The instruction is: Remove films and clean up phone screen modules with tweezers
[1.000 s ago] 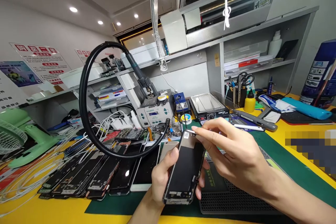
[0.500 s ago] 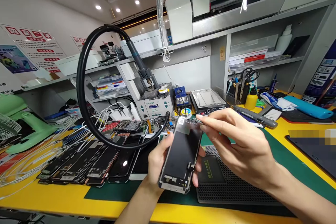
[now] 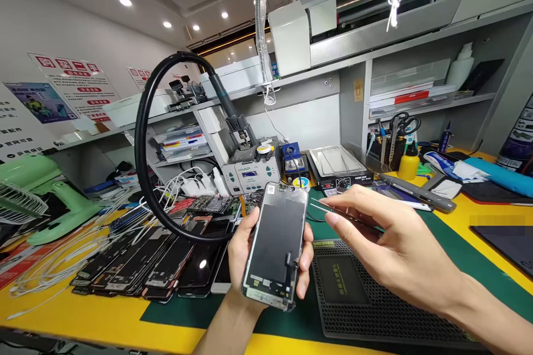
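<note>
My left hand (image 3: 240, 252) is wrapped round a phone screen assembly (image 3: 277, 238), tilted, its dark back and small flex cables facing me. The thumb lies along the left edge and the fingers curl round the right. To the right of the assembly's top, my right hand (image 3: 375, 233) pinches a pair of tweezers (image 3: 343, 212). The thin tips are spread apart, point left and sit clear of the assembly. Below lies a black perforated mat (image 3: 391, 310) on the green work mat (image 3: 300, 330).
Rows of phone screens (image 3: 137, 260) lie at left beside tangled white cables (image 3: 104, 222). A black hose (image 3: 141, 150) arches from the hot-air station (image 3: 252, 175). Behind stand a heating plate (image 3: 337, 163), a yellow bottle (image 3: 409, 163) and a tool holder (image 3: 387, 147). A green fan (image 3: 62, 199) stands far left.
My right hand has drawn back to the right from the assembly's top edge, and the tweezers now show. My left hand holds the screen assembly slightly further left. The camera view has shifted.
</note>
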A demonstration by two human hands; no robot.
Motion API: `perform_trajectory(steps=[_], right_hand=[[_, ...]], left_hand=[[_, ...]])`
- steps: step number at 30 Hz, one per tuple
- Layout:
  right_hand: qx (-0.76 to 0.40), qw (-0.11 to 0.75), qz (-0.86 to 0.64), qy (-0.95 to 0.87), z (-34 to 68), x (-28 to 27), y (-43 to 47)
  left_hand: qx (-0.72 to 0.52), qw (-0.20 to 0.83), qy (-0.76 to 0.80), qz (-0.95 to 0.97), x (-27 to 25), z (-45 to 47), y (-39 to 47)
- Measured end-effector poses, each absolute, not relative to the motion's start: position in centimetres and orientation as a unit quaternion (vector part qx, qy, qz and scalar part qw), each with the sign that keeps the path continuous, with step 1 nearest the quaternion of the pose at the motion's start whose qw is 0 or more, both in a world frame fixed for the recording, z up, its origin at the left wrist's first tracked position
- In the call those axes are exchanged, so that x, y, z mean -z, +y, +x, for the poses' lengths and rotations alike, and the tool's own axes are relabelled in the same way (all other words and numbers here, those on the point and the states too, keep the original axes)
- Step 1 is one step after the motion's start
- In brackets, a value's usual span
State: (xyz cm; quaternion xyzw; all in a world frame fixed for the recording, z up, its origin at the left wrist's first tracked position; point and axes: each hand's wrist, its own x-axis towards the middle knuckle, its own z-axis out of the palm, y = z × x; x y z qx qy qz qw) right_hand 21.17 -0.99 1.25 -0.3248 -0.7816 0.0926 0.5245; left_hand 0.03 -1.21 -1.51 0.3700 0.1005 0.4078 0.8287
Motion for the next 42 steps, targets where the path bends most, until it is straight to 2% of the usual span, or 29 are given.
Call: perform_trajectory(steps=[3, 7, 11, 13, 15, 18, 20, 24, 27, 30, 33, 39, 42], right_hand=[[-0.148, 0.515, -0.334, -0.775, 21.5, -1.6, -0.8], [-0.348, 0.499, -0.368, -0.703, 22.2, -2.5, -0.4], [-0.568, 0.369, -0.376, -0.632, 22.0, -2.6, 0.1], [-0.641, 0.327, -0.359, -0.595, 21.6, -2.3, 0.3], [-0.686, 0.333, -0.352, -0.543, 21.3, -2.0, 0.4], [-0.725, 0.361, -0.347, -0.474, 21.1, -1.7, 0.7], [-0.741, 0.365, -0.341, -0.448, 21.1, -1.7, 0.9], [-0.768, 0.367, -0.336, -0.403, 21.2, -1.9, 1.2], [-0.778, 0.36, -0.337, -0.39, 21.0, -1.7, 1.2], [-0.785, 0.346, -0.338, -0.387, 20.7, -1.4, 1.0], [-0.757, 0.342, -0.352, -0.432, 20.6, -1.2, 0.5], [-0.596, 0.466, -0.342, -0.558, 20.9, -1.0, -0.4], [-0.521, 0.458, -0.363, -0.622, 21.3, -1.4, -0.6]], left_hand=[[-0.343, 0.863, 0.074, 0.364, 1.7, -0.8, -0.5], [-0.24, 0.908, 0.072, 0.335, 1.8, -1.9, 0.5], [-0.168, 0.918, 0.124, 0.336, 1.5, -1.9, 0.8], [-0.157, 0.914, 0.145, 0.344, 1.5, -1.7, 0.7], [-0.184, 0.896, 0.151, 0.376, 1.7, -1.5, 0.6], [-0.358, 0.81, 0.145, 0.441, 2.5, -0.9, 0.4], [-0.472, 0.743, 0.149, 0.452, 2.9, -0.3, 0.0], [-0.588, 0.583, 0.211, 0.52, 3.0, 1.1, -1.0], [-0.642, 0.456, 0.256, 0.561, 2.9, 1.6, -1.4], [-0.663, 0.383, 0.297, 0.57, 2.9, 1.6, -1.4], [-0.682, 0.378, 0.297, 0.551, 3.0, 1.5, -1.3], [-0.69, 0.443, 0.277, 0.501, 2.8, 1.0, -1.3], [-0.672, 0.478, 0.245, 0.51, 2.4, 0.8, -1.5]])
